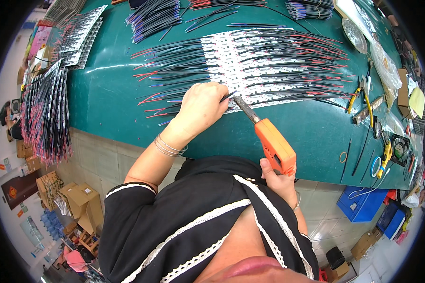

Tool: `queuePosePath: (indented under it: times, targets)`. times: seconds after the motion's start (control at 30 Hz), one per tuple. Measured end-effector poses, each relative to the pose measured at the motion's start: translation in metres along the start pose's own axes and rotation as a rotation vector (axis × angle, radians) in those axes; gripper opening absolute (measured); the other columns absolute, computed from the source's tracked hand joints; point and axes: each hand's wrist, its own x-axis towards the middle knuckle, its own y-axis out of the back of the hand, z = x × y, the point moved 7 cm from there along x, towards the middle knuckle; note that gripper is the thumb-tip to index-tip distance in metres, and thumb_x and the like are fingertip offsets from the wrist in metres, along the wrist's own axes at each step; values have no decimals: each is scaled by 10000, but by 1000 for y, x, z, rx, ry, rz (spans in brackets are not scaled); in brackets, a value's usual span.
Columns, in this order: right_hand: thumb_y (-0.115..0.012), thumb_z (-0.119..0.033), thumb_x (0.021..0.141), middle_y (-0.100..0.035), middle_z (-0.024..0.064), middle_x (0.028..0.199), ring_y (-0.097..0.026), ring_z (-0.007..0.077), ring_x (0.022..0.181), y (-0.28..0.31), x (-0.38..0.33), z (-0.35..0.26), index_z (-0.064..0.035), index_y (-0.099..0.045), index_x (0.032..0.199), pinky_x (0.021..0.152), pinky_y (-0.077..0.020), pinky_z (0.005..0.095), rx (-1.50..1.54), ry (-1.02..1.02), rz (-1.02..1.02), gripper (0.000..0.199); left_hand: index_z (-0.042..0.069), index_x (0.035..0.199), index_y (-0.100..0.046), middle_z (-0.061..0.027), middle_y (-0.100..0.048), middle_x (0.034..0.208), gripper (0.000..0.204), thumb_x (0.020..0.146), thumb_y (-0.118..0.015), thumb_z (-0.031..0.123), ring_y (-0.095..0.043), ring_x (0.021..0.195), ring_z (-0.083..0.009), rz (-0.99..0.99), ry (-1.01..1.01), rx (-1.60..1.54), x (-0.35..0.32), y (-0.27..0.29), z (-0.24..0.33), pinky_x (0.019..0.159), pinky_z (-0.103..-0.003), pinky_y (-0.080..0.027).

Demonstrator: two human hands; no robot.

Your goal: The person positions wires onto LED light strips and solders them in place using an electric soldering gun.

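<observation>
White circuit panel [226, 59] lies flat on the green worktop [108, 96], between its left and right edges and set back from the near edge; rows of black wires [288, 75], many with red ends, fan out from the panel toward both side edges; the left hand [200, 104] is at the panel's near left corner, its fingers pinching a black wire end [227, 96]; the right hand [281, 179], at the worktop's near edge, is wrapped around the grip of an orange heating tool [275, 144]; its metal nozzle [247, 109] slants toward the panel's near edge, the tip just beside the left fingertips, though I cannot tell whether they touch; toward the worktop's far left, a bundle of dark wires [153, 21] lies well apart from the hands; wired boards [47, 113] hang over the left edge; along the right edge are yellow-handled pliers [355, 100], a clear plastic bag [386, 68] and, toward the near right corner, a small black fan [400, 150]; below that corner, a blue crate [359, 203] stands on the floor.
</observation>
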Motion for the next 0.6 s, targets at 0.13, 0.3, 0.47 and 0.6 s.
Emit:
queuePosePath:
  times: [0.13,0.3,0.47,0.6]
  targets:
    - [-650,-116,764,-533,45,726,-471,98,578,0,-1,-2,23,-531,957,555,-403,217,-74,29,-10,266,19,774,-605,-142,-579,714,132,703,-599,130,-562,684,-313,-26,-5,5,2,-2,1,626,-389,-442]
    - [-645,-112,770,-535,45,681,-472,90,534,4,-5,-1,40,-516,969,508,-403,209,45,116,43,281,15,773,-608,-148,-582,718,129,704,-593,123,-563,689,-316,-49,9,2,4,-2,1,631,-387,-443]
    - [-604,-122,805,-537,40,673,-485,80,482,8,-6,6,32,-509,991,425,-420,213,267,-111,19,260,10,763,-610,-150,-585,722,127,705,-587,120,-565,693,-316,-64,27,14,3,-3,0,635,-382,-444]
    - [-595,-132,813,-529,43,669,-475,83,482,5,-7,9,35,-498,1007,425,-417,213,308,-145,14,273,10,770,-613,-154,-588,726,134,705,-587,125,-566,689,-318,-58,35,-7,4,-3,-2,630,-382,-444]
